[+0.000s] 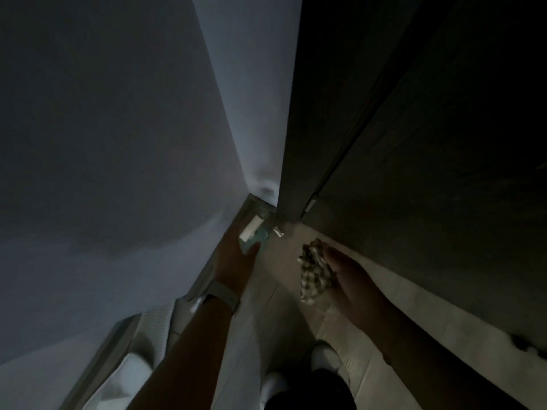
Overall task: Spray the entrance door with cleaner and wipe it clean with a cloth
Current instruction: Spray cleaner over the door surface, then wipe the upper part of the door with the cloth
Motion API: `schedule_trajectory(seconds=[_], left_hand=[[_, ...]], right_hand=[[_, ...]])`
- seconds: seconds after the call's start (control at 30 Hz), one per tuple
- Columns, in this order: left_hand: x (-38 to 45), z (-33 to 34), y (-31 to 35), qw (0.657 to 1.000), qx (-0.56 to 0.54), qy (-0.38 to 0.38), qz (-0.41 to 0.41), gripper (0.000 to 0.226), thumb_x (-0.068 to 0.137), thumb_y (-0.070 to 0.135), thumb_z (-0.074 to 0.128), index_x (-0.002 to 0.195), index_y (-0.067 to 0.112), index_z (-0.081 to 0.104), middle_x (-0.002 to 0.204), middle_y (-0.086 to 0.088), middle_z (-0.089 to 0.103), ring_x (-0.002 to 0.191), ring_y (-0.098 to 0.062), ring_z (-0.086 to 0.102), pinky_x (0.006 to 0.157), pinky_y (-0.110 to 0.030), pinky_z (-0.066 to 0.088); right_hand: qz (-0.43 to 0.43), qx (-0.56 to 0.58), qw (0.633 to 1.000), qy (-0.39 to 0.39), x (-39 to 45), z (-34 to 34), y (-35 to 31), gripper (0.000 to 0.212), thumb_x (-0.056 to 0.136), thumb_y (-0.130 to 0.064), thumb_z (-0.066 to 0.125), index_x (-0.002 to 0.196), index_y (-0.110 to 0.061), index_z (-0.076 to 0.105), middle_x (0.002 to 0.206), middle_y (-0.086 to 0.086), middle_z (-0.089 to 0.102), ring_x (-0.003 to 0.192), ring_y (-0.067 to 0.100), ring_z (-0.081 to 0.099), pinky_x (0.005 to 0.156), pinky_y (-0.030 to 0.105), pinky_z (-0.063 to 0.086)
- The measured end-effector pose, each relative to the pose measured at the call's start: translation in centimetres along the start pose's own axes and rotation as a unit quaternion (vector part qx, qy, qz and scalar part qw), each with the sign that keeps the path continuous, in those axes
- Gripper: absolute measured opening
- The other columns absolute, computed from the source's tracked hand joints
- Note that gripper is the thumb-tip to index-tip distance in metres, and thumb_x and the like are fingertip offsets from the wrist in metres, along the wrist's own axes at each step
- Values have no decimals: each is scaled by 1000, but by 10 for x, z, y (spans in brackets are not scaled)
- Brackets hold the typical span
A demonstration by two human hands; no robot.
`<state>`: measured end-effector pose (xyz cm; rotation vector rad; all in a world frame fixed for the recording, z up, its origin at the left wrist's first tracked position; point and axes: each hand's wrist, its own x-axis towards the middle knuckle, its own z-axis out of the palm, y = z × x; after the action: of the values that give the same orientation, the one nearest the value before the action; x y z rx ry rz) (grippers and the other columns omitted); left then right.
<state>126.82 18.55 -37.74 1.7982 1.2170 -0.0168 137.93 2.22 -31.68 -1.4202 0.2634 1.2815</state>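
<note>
While the bunched cloth (315, 269) is gripped by the right hand (352, 279) low beside the dark door (429, 143), a bottle (251, 236), apparently the cleaner, is held in the left hand (233, 261), fingers hidden. Wiping seems next; firm contact with the door is called for.

No text, label, brand, number or sign can be read anywhere in this dim view. The pale label on the spray bottle (254, 236) is a blank blur, and the band on the wrist (220, 294) shows no readable marking.
</note>
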Motion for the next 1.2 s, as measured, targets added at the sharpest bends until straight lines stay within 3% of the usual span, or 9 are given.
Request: schedule_trajectory(seconds=[0.07,0.13,0.2,0.33,0.43,0.63,0.7,0.97,1.2], left_hand=[[-40,-29,35,999,-20,15,28,35,92,19,64,125,8,57,122,-6,62,109,-20,58,91,-18,46],[-81,-60,79,998,-54,16,33,28,91,17,66,117,14,59,112,0,64,97,-6,59,77,-2,42],[-122,-94,131,995,-85,7,52,24,89,16,68,103,31,55,100,11,62,85,7,58,73,-5,43],[-192,-171,233,991,-78,-9,105,31,88,23,69,87,41,44,93,23,54,86,5,57,79,-19,44],[-233,-218,286,981,-115,17,152,24,88,35,68,105,43,54,105,23,59,95,6,57,82,-15,42],[-290,-303,392,951,-114,-22,286,39,91,28,64,128,24,55,127,13,56,117,-3,52,98,-17,38],[-303,-327,421,936,-106,-37,335,38,91,29,63,128,29,53,129,13,55,120,-3,51,101,-22,40],[-375,-420,564,812,-64,7,581,33,90,36,58,122,41,50,127,19,53,117,8,47,97,-16,43],[-445,-482,706,708,-102,65,696,50,89,36,59,136,34,41,134,18,47,124,4,43,100,-16,35]], right_hand=[[-4,44,999,23,-33,5,-17,40,83,-33,61,118,-13,64,118,7,69,109,17,64,91,33,47],[-25,42,998,38,-81,16,-49,34,85,-25,62,117,-15,65,115,7,70,109,20,64,86,33,48],[-52,19,997,50,-134,24,-79,30,89,-21,62,118,-14,63,113,6,69,101,16,65,79,28,50],[-137,-66,988,33,-245,41,-158,96,39,-58,92,118,-11,65,108,10,73,98,23,69,75,30,56],[-220,-86,971,44,-330,52,-216,66,52,-43,88,109,-14,72,104,11,73,99,28,69,84,42,57],[-388,-57,915,97,-464,89,-290,49,54,-46,89,95,-22,76,92,6,74,81,14,69,67,23,55],[-447,-49,885,124,-500,103,-306,32,67,-22,78,98,-17,74,91,6,73,83,15,68,68,21,54],[-628,-30,738,247,-651,134,-378,45,72,6,74,111,-14,64,89,-6,76,82,4,69,68,15,53],[-771,-84,517,363,-777,130,-469,47,64,-23,82,108,-12,70,102,3,72,98,19,69,89,36,55]])
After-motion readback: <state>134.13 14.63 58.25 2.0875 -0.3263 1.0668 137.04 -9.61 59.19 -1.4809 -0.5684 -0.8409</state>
